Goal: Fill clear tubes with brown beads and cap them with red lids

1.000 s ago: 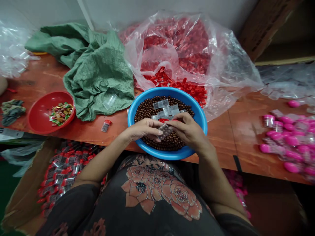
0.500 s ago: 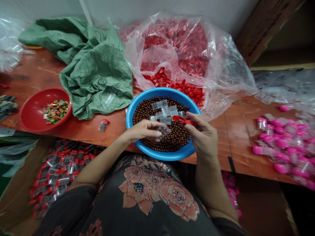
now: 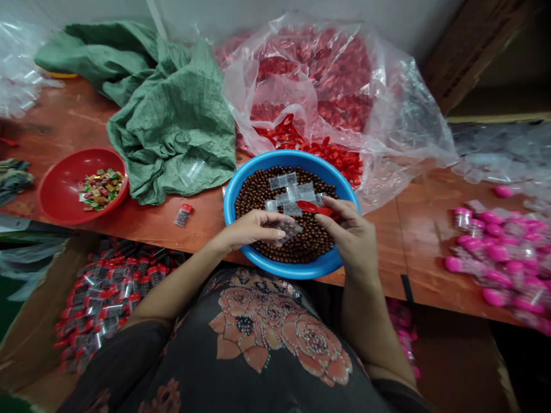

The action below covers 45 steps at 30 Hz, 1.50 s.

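Note:
Over the left front of a blue basin [image 3: 291, 271], my left hand [image 3: 253, 229] is closed on a small clear container [image 3: 291, 228]. My right hand [image 3: 353, 229] pinches a red plastic piece [image 3: 313, 207] above the basin's right side. Small brown balls [image 3: 258, 186] fill much of the basin. Several clear plastic containers [image 3: 283, 181] lie on top of the balls. My fingertips hide part of both held things.
Behind the basin is a clear bag [image 3: 400, 120] of red pieces. Left are green cloth [image 3: 172, 126], a red bowl [image 3: 55, 195] with wrapped sweets and a red-capped container [image 3: 183, 215]. Pink-capped containers [image 3: 503, 252] lie right; red-capped ones [image 3: 103, 298] fill a box below.
The view has shifted slightly. My right hand has moved a little left relative to the basin, and the red piece's open end now shows no ball clearly.

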Available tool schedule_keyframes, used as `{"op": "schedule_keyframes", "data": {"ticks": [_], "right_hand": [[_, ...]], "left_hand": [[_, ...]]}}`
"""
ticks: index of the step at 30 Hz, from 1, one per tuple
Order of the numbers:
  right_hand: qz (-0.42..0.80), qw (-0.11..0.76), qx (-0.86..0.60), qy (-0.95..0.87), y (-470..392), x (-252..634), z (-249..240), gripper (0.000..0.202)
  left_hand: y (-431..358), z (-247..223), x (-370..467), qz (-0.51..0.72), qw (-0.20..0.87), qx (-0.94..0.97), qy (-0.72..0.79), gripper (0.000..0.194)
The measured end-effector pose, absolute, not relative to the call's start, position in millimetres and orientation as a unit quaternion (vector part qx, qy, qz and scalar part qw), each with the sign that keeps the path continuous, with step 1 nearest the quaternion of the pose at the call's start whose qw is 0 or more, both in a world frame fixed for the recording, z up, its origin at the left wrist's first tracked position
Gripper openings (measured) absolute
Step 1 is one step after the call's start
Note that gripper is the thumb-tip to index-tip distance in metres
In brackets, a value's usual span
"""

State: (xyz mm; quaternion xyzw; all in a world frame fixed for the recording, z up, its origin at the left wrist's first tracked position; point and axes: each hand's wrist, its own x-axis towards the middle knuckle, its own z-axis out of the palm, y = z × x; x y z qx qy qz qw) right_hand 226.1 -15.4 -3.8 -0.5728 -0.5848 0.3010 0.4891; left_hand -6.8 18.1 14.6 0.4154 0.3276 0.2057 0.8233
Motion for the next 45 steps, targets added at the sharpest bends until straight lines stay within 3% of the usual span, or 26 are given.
{"op": "schedule_keyframes", "data": {"ticks": [5,16,20,26,30,34,36,40,45], "right_hand": [[0.492,0.514,-0.534,-0.457,-24,216,-1,0.029],[0.576,0.521,-0.496,-0.388,-23,205,-12,0.033],[0.528,0.505,-0.517,-0.447,-29,202,-8,0.03],[0.321,0.474,-0.552,-0.607,-37,195,2,0.026],[0.196,0.429,-0.54,-0.697,-40,189,-2,0.04],[0.116,0.375,-0.535,-0.748,-40,185,-6,0.066],[0.132,0.381,-0.535,-0.743,-40,183,-5,0.062],[0.25,0.465,-0.555,-0.643,-42,179,-1,0.033],[0.315,0.54,-0.578,-0.524,-45,171,1,0.024]], "left_hand": [[17,15,-3,0.231,0.808,0.426,0.336,0.045],[11,10,1,0.228,0.786,0.462,0.342,0.045],[11,7,2,0.229,0.764,0.497,0.341,0.042],[11,10,4,0.255,0.651,0.618,0.358,0.031],[9,9,5,0.278,0.617,0.632,0.377,0.025],[6,4,7,0.323,0.629,0.597,0.378,0.026],[5,2,8,0.332,0.641,0.58,0.378,0.026],[3,2,11,0.33,0.644,0.581,0.371,0.027],[4,7,13,0.322,0.609,0.625,0.366,0.025]]}}
